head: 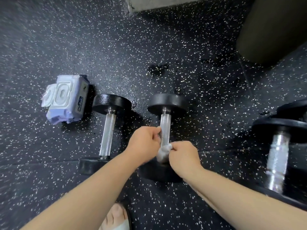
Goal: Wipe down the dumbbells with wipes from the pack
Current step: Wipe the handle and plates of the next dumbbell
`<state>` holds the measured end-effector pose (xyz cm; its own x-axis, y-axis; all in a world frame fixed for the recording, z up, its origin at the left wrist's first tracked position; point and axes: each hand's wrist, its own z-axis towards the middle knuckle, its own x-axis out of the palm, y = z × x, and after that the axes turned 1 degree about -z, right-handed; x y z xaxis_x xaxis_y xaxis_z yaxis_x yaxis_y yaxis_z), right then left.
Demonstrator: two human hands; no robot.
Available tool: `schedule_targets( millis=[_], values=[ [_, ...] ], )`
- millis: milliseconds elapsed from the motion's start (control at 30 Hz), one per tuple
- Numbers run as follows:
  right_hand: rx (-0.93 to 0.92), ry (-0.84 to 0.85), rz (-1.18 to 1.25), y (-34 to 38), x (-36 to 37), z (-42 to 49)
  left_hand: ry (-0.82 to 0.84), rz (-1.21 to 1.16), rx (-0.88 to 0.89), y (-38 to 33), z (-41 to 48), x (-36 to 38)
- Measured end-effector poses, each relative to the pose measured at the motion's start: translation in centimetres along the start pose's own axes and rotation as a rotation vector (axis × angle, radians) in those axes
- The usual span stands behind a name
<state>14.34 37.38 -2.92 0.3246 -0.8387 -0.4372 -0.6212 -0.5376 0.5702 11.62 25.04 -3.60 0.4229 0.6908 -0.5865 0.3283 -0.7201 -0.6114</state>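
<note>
Your right hand [184, 155] pinches a bunched wipe [163, 151] against the near end of the middle dumbbell [165, 125] handle, your left hand [144, 143] curls its fingers round that handle just above, a second dumbbell [108, 135] lies left of them, and the wipes pack [66, 98] sits farther left.

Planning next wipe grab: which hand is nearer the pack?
Left. The left hand grips the middle dumbbell, right of the wipes pack; the right hand pinches a wipe farther right.

The floor [166, 47] is black rubber flecked white. The dumbbells [166, 113] have black heads and knurled silver handles (the rightmost blurred). Pale lavender wipes pack [66, 100], white wipe [163, 151].
</note>
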Motion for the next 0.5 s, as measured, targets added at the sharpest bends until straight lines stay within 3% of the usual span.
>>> schedule_targets(
  millis=[200, 367, 433, 500],
  values=[
    [0.103, 0.159, 0.185, 0.4, 0.3, 4.3, -0.025, -0.027, -0.01, 1.6, 0.1, -0.8],
    [0.25, 0.051, 0.794, 3.3, -0.1, 8.5, 0.019, -0.131, -0.029, 1.8, 0.0, -1.8],
    [0.213, 0.115, 0.843, 3.1, 0.2, 8.0, 0.046, -0.18, -0.026, 1.8, -0.2, -2.1],
    [0.136, 0.23, 0.745, 2.1, 0.6, 6.5, 0.04, -0.193, -0.025, 1.8, -0.4, -2.3]
  ],
)
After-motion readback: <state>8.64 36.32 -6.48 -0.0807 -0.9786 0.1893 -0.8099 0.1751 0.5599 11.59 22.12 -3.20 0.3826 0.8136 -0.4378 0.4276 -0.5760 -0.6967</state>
